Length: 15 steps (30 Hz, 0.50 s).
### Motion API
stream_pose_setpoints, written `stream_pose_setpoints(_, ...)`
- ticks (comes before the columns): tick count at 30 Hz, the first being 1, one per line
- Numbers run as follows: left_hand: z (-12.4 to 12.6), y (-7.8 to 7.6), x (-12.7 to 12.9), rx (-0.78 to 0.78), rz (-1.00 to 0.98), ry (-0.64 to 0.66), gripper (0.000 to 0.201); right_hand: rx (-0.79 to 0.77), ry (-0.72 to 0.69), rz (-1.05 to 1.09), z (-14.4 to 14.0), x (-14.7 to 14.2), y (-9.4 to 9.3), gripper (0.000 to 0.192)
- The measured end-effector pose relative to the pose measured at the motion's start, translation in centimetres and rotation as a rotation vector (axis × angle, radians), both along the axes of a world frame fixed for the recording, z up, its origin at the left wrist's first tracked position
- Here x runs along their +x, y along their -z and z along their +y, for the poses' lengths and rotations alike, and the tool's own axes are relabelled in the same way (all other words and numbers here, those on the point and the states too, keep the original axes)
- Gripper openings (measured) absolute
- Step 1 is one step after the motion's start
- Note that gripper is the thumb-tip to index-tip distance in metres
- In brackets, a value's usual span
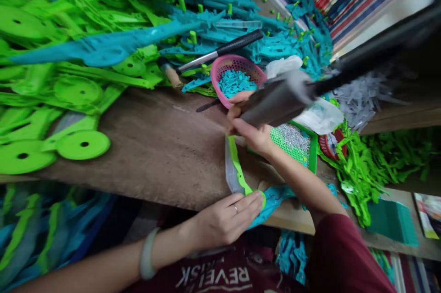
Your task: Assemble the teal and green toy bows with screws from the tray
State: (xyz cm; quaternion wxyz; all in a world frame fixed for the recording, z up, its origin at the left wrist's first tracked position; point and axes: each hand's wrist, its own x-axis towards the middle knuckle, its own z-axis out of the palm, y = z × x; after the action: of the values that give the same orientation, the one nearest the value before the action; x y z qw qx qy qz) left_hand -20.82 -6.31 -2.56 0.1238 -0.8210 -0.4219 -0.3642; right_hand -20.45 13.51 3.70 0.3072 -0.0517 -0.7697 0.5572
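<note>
Here, a curved plastic blade (236, 164).

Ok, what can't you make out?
Head view:
Right hand: partly covered by the blurred grey tool, whose tip can't be seen.
Green part: near end mostly hidden by the left hand.
Metal bits in the green basket: too small to identify.
Printed packet: cut off by the right edge.

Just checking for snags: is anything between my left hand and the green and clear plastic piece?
Nothing visible: your left hand is directly on the near end of the green and clear plastic piece. Your right hand, holding the grey tool, is by the piece's far end, not between them.
</note>
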Motion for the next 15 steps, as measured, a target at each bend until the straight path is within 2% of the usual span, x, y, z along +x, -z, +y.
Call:
stream_pose_setpoints(2,-0.5,0.1,-1.3,-0.007,0.032,0.035,0.036,-0.023,0.045,0.239,0.5,1.8,-3.2,0.033)
stream_pose_setpoints(4,-1.0,0.3,-3.0,-0.068,0.034,0.058,0.04,-0.006,0.178,0.378,1.2,4.5,-6.4,0.024)
stream_pose_setpoints(7,-1.4,0.5,-6.2,-0.15,0.061,0.086,0.048,0.062,0.503,0.303,2.9,10.6,-9.2,0.021)
stream_pose_setpoints(9,-1.4,0.2,-8.4,-0.172,0.077,0.108,0.051,0.077,0.721,0.173,4.3,15.9,-9.1,0.027)
stream_pose_setpoints(12,-1.4,-0.7,-11.0,-0.252,0.121,0.132,0.061,0.078,0.973,-0.022,5.6,24.9,-7.3,0.034)
stream_pose_setpoints(15,-1.5,-2.0,-11.3,-0.272,0.196,0.093,0.069,0.177,1.195,-0.23,4.4,32.8,-5.2,0.037)
